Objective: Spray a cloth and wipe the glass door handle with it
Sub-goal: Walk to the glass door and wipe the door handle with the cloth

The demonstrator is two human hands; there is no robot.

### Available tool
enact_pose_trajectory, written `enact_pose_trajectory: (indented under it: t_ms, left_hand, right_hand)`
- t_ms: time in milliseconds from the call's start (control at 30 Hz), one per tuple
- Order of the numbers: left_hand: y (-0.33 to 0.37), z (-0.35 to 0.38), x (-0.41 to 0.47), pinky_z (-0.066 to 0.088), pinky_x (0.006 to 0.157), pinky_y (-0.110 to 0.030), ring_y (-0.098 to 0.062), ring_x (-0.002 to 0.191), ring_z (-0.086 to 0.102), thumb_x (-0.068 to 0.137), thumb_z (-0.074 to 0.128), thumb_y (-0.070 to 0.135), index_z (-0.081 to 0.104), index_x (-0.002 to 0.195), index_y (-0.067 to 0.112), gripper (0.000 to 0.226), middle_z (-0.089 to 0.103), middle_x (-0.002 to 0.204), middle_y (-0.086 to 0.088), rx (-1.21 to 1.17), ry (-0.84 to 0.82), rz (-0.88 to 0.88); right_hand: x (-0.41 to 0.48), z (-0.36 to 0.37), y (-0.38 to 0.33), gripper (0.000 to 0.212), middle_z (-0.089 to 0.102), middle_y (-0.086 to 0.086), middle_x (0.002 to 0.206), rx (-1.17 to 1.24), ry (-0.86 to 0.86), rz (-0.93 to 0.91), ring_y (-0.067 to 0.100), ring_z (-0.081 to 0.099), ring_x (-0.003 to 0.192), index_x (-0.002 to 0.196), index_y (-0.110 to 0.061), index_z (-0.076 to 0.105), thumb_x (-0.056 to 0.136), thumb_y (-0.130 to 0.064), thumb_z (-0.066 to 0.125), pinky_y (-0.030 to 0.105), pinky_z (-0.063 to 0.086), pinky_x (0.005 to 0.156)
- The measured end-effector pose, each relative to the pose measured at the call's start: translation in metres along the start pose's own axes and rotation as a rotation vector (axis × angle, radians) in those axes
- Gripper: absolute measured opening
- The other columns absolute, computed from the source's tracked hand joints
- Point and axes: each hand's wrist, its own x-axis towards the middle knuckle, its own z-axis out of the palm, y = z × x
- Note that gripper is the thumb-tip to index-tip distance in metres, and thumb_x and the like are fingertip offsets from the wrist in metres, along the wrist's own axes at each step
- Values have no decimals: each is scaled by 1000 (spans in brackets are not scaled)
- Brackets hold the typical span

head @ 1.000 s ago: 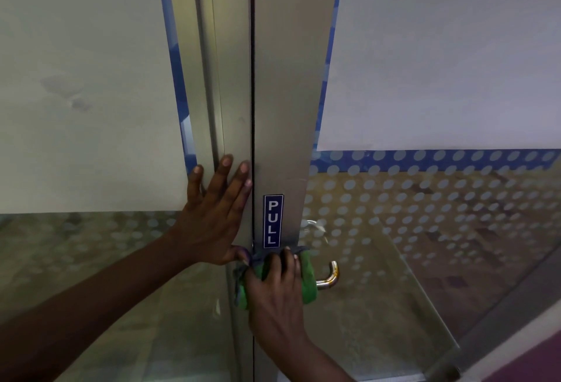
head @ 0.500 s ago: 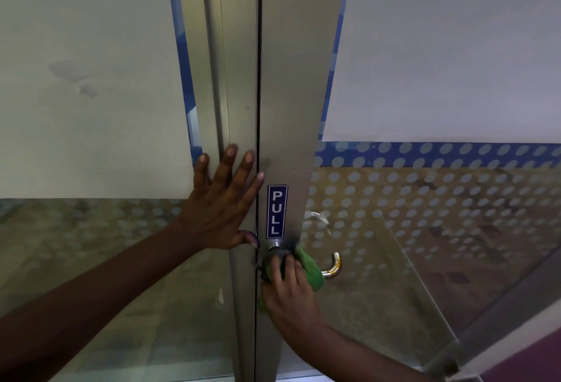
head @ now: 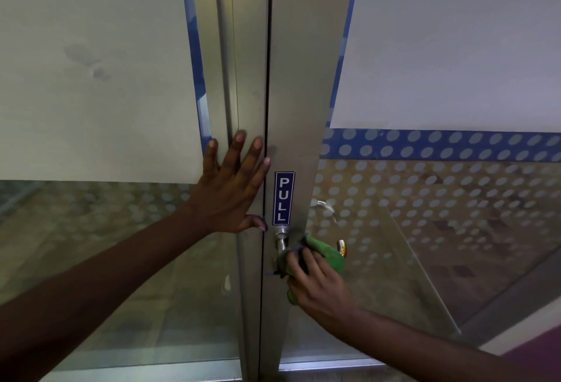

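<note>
A metal lever handle (head: 282, 239) sticks out of the silver door frame just below a blue PULL sticker (head: 283, 198). My right hand (head: 318, 289) is closed on a green cloth (head: 328, 255) wrapped over the middle of the handle; only the handle's base and its tip (head: 341, 247) show. My left hand (head: 232, 185) lies flat with fingers spread against the left door's frame, holding nothing. No spray bottle is in view.
Two glass doors meet at a dark vertical seam (head: 267, 108). Each has a white frosted panel (head: 455, 41) above and dotted clear glass (head: 425, 199) below. A second handle (head: 323, 205) shows through the glass on the far side. A floor edge (head: 516, 333) lies lower right.
My right hand and the cloth have slid from the handle's base out along the lever, uncovering the base. My left hand has stayed pressed on the frame. The view has shifted slightly.
</note>
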Motion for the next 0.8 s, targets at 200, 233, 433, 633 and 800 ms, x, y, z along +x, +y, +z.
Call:
enact_pose_trajectory:
  t_ms: [200,233,433,633,800]
  left_hand:
    - [1,0,0,-9,116,-67,-46,151,-6,78,6,87,12,156,5,114,-7,165,-21,6,6,5]
    - [1,0,0,-9,116,-67,-46,151,-6,78,6,87,12,156,4,114,-7,165,-21,9,6,5]
    - [0,0,1,-9,116,-68,-46,151,-6,79,5,86,12,156,4,113,-7,165,-21,14,10,0]
    - [1,0,1,-8,116,-68,-46,151,-6,80,5,85,12,155,4,112,-7,165,-21,24,21,0]
    - [1,0,1,-10,116,-68,-47,151,-6,80,6,85,13,155,3,112,-7,165,-21,21,16,0]
  right_hand:
    - [-17,7,20,19,64,20,123,36,84,-65,41,61,111,92,-12,73,94,-14,54,46,48,97]
    - [-19,10,23,18,63,20,124,49,104,-71,42,60,113,93,-12,72,95,-14,54,48,47,99]
    - [-38,22,52,8,62,23,125,82,172,-124,41,56,118,90,-13,66,94,-15,59,51,40,105]
    - [-50,20,74,14,63,22,125,56,139,-193,38,59,116,87,-14,68,96,-14,57,50,44,101]
    - [-55,13,87,18,60,21,130,8,45,-262,38,58,119,92,-16,71,95,-13,54,50,44,101]
